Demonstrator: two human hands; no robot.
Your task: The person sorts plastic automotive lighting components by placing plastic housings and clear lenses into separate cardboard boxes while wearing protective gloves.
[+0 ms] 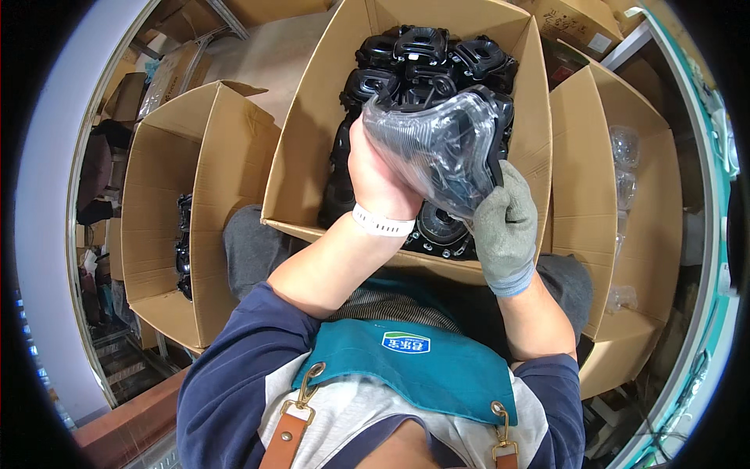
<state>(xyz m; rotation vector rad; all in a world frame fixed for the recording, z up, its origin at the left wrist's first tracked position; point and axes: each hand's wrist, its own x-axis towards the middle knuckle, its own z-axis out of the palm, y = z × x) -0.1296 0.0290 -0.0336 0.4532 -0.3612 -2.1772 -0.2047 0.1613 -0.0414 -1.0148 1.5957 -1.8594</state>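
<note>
Both hands are up over the middle cardboard box (293,168), and between them sits a black moulded plastic part wrapped in a clear plastic bag (437,148). The bare left hand (379,176), a white wristband (381,224) just below it, is clenched around the near-left side of the bagged part; its fingers curl away behind the wrapping, so only the back of the hand and the thumb side show. The right hand (506,223), in a grey knit glove with a blue cuff, grips the lower right edge of the same bag, gloved fingers (512,184) pressed up against the dark part from underneath and the side. The bag is crinkled and glossy, stretched over the part, held tilted just above the box's contents.

Beyond the fingertips, the box is packed with more black moulded parts (426,55), unwrapped, piled close together. Below the right palm, one round black piece (441,230) lies against the box's near wall. To the left of the left hand, well apart, stands a second open cardboard box (168,203) with a few black parts (184,246) down one inner side. To the right of the gloved hand, a third box (605,211) holds clear empty bags (623,168). Nearer the body, a teal apron (406,367) with tan leather straps (285,438) hangs over navy sleeves (234,367).
</note>
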